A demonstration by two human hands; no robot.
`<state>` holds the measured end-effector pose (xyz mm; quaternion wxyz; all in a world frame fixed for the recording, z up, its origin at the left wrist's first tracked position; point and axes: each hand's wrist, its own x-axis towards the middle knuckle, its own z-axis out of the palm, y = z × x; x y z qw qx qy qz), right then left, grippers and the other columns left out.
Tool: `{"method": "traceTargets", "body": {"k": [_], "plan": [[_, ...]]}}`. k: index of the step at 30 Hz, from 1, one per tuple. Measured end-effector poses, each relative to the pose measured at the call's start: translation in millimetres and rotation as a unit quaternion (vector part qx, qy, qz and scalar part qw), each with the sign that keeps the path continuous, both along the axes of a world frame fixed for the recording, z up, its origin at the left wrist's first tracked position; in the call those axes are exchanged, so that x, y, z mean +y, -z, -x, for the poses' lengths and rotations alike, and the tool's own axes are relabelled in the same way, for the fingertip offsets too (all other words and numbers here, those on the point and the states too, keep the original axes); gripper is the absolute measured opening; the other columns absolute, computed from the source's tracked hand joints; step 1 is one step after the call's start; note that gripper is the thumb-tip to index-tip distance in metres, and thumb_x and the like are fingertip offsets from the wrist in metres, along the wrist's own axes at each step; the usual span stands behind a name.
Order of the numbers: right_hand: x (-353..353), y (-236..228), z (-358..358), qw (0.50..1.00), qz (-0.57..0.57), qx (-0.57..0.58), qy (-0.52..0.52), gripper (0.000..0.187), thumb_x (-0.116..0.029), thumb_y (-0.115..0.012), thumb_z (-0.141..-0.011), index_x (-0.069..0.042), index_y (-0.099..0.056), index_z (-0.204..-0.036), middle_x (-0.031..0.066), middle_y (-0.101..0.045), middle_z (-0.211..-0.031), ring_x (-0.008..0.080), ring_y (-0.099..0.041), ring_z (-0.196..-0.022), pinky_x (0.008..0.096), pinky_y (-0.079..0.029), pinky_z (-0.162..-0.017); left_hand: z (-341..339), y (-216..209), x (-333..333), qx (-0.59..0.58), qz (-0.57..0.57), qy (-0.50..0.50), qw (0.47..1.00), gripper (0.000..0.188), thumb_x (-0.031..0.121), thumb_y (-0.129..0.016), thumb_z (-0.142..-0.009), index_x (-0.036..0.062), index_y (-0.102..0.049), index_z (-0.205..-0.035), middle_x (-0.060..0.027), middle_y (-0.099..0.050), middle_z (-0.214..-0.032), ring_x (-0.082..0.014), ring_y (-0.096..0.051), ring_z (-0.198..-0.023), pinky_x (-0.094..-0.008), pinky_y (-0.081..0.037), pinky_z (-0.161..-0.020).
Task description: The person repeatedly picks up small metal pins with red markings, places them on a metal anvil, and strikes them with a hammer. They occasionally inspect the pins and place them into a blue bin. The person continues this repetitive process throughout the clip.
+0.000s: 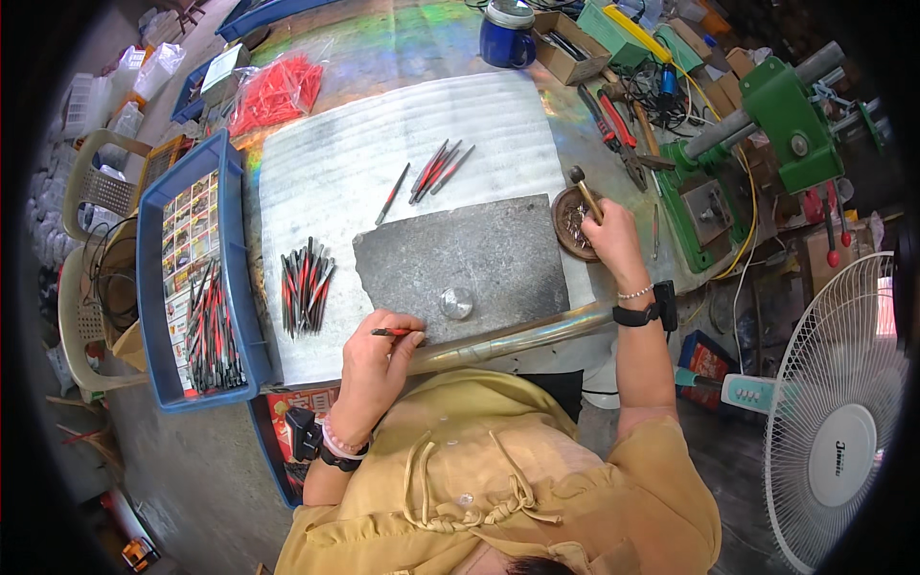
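My left hand [377, 359] is closed on a slim red-and-black pen-shaped tool [391, 332] at the near left corner of a grey stone slab [460, 251]. A round, shiny metal piece [455, 303] rests on the slab. My right hand [613, 240] grips a small hammer [586, 190] by its handle, above a brown bowl [563, 228] holding tiny metal bits too small to name. On the white foam sheet [326, 182], similar pen-shaped tools lie in a bunch [305, 287] left of the slab, and several more [439, 172] lie beyond it.
A blue tray [251, 331] with more such tools stands at the left. Far left lies a bag of red plastic pieces [278, 93]. Right of the bowl are pliers [628, 158] and a green press [791, 129]. A blue mug [508, 38] stands behind; a fan [839, 422] is near right.
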<state>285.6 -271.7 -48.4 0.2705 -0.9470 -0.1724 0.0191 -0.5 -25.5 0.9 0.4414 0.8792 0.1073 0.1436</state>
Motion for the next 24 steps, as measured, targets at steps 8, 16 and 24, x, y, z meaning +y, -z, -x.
{"method": "traceTargets", "body": {"k": [8,16,24], "plan": [[-15,-6,2,0.994,-0.105,0.025,0.017,0.024,-0.018,-0.062,-0.079,0.006,-0.057,-0.079,0.0248,-0.060,-0.070,0.0354,-0.060,-0.065,0.0421,-0.048,-0.063,2,0,-1,-0.003,0.060,-0.011,0.998,0.006,0.001,-0.065,-0.087,-0.0021,-0.066,-0.092,-0.0105,-0.065,-0.083,-0.0202,-0.061,-0.074,-0.0299,-0.047,-0.067],[-22,-7,4,0.989,-0.139,0.041,0.035,0.017,-0.013,-0.064,-0.078,0.003,-0.061,-0.079,0.0133,-0.062,-0.068,0.0171,-0.060,-0.063,0.0334,-0.047,-0.059,-1,-3,-8,-0.012,0.107,-0.006,0.994,0.007,0.002,-0.067,-0.085,-0.0004,-0.067,-0.092,-0.0125,-0.065,-0.084,-0.0247,-0.062,-0.073,-0.0326,-0.048,-0.066],[-26,-5,11,0.936,-0.313,0.159,0.043,0.007,-0.006,-0.065,-0.082,-0.003,-0.058,-0.080,0.0017,-0.057,-0.066,0.0073,-0.047,-0.051,0.0234,-0.036,-0.046,-2,-5,-12,0.007,0.143,-0.010,0.990,0.007,0.003,-0.067,-0.086,-0.0014,-0.067,-0.092,-0.0127,-0.066,-0.085,-0.0238,-0.062,-0.075,-0.0322,-0.048,-0.069]]}}
